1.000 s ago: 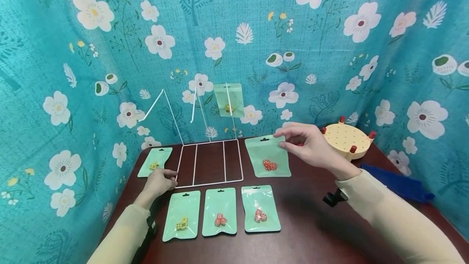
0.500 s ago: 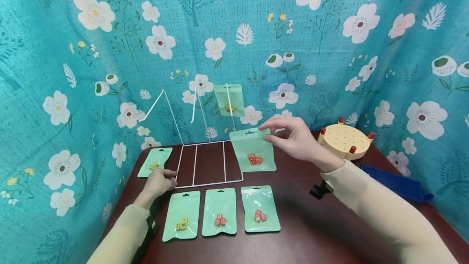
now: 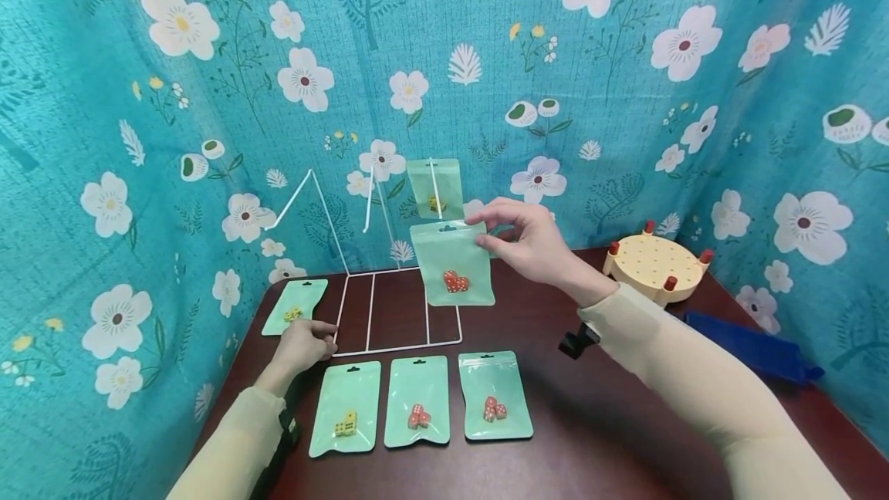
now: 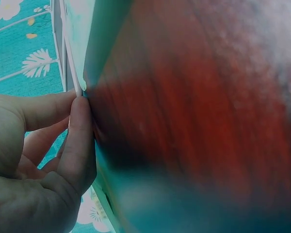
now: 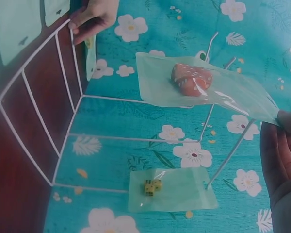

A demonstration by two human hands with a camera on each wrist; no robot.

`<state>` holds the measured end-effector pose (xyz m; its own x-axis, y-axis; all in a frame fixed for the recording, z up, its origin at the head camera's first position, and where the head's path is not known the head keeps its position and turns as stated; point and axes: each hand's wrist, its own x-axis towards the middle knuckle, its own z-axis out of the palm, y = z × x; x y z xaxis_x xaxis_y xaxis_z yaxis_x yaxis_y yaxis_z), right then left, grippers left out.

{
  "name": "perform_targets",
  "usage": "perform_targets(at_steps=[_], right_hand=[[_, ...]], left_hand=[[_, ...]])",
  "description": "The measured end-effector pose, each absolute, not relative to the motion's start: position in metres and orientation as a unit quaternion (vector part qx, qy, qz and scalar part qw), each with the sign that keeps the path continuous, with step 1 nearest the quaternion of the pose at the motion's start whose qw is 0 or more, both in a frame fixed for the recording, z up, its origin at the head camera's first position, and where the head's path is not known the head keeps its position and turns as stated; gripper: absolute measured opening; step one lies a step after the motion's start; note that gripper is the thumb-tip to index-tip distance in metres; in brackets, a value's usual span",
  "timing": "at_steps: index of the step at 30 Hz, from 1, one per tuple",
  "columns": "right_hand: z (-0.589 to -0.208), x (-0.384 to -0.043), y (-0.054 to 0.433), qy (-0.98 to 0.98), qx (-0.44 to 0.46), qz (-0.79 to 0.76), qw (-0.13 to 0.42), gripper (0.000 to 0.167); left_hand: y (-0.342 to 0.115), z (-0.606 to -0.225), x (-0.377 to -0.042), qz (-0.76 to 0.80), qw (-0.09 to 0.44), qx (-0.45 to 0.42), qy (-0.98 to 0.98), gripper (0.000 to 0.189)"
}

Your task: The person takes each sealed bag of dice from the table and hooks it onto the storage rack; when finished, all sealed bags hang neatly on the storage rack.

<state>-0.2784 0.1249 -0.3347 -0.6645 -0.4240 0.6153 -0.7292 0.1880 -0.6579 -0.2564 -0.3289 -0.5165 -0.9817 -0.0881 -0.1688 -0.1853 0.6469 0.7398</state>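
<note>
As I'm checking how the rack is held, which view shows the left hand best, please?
The left wrist view, where the left hand pinches the white wire rack in close-up. In the head view the hand is small; the right wrist view cuts it off at the top.

Backdrop: teal curtain behind the table and along both sides, printed with white flowers (yellow or dark centres), pale fern-like leaves and thin green stems. Table: dark red-brown, shiny; blurred in the left wrist view. Far right of tabletop: round pale-yellow piece, face dotted, four red-tipped posts spaced around the rim. Nearer side of it: flat, elongated blue object, narrow tab at its right end; identity unclear.
</note>
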Motion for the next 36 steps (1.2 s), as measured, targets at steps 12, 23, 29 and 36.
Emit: perform_targets(at_steps=[12, 23, 29, 36], right_hand=[[-0.332, -0.295, 0.113, -0.75, 0.359, 0.541, 0.129, 0.029], [-0.335, -0.304, 0.108, -0.754, 0.348, 0.542, 0.128, 0.028], [-0.337, -0.31, 0.107, -0.759, 0.337, 0.542, 0.13, 0.027], [-0.338, -0.318, 0.106, -0.76, 0.326, 0.545, 0.136, 0.027]], left_hand=[[-0.329, -0.516, -0.258, 0.414, 0.058, -0.074, 0.906, 0.038], [-0.328, -0.517, -0.258, 0.401, 0.054, -0.08, 0.911, 0.037], [-0.328, -0.516, -0.257, 0.402, 0.052, -0.077, 0.911, 0.037], [-0.328, -0.516, -0.257, 0.403, 0.049, -0.076, 0.911, 0.036]])
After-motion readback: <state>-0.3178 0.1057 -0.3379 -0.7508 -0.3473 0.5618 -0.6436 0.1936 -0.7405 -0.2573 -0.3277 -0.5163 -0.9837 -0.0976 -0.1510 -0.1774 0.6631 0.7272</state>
